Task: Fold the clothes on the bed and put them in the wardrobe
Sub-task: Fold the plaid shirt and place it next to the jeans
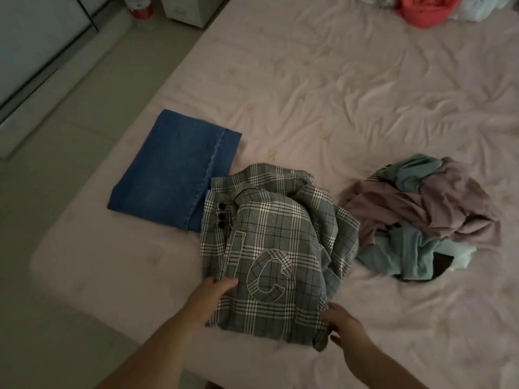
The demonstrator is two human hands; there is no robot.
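— While the plaid garment (278,248) is spread half-folded near the bed's (337,80) front edge, how is it held?

— Its left edge is pinched by the left hand (213,290), thumb laid on top. Its lower right corner is touched by the right hand (341,321); whether cloth is gripped there cannot be told.

— What else is seen?

— Folded jeans (174,169) are laid just left, touching the plaid. A crumpled pile of mauve and teal clothes (421,217) is heaped to the right. Red cloth (424,9) is bunched at the far corner.
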